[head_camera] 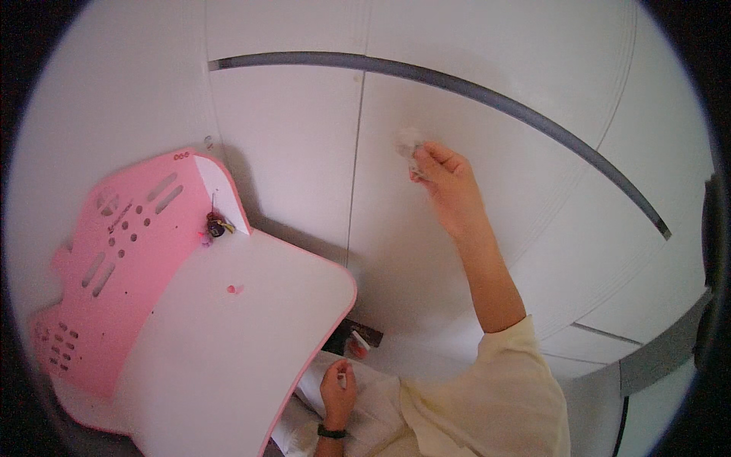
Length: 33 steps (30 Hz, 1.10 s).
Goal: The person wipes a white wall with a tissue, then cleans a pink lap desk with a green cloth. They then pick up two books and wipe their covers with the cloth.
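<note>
My right hand [451, 177] is raised in front of a white cabinet door [411, 245]. Its fingers pinch a small, pale, partly see-through item [410, 141]; blur hides what kind it is. Low down, over the lap, is my left hand [338, 397], with a black band on the wrist. Its fingers are curled around a small white object [342, 377], mostly hidden. To the left stands a white desk top [228, 354] with pink edging, and a tiny pink piece [231, 289] lies on it.
A pink perforated panel [143, 228] rises along the desk's far side. Small dark and pink trinkets [216, 226] hang at its corner. A long dark recessed strip [457, 83] crosses above the cabinet doors. Below the desk's right edge is a red-and-white item [358, 345].
</note>
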Each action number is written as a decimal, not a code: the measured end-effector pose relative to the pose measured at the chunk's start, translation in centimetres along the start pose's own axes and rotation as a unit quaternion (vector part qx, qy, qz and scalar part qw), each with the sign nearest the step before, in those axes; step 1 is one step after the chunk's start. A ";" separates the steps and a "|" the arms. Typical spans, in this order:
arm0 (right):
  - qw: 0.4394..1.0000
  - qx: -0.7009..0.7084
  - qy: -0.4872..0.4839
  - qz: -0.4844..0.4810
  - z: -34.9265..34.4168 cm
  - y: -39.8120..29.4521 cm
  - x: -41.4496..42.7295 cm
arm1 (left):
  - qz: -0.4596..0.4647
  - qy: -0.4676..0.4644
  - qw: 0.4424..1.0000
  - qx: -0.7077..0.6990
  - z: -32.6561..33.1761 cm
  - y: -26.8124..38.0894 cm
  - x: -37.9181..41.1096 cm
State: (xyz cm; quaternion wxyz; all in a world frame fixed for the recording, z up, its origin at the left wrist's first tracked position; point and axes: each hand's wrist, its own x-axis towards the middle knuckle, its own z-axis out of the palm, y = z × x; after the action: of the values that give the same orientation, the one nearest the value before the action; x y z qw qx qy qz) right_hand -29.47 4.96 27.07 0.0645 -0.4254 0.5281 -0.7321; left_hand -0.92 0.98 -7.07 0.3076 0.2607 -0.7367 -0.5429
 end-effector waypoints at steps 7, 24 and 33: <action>0.557 -0.670 0.052 -0.489 3.1 -0.1 7.2 | 0.033 0.023 0.999 0.026 -0.3 0.4 -0.4; 0.345 -0.733 0.063 -0.583 5.7 -0.9 17.1 | -0.029 0.055 0.997 0.037 -1.7 0.0 0.4; 0.351 -0.729 0.065 -0.583 10.2 1.2 21.0 | 0.006 0.028 0.999 0.042 -0.9 -2.9 0.2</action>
State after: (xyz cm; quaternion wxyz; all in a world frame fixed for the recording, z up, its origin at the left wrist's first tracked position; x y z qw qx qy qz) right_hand -36.07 -14.25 38.54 -0.7490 -0.4570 0.4756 0.0627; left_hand -0.27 -0.53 -9.62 0.3201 0.2837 -0.7514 -0.5025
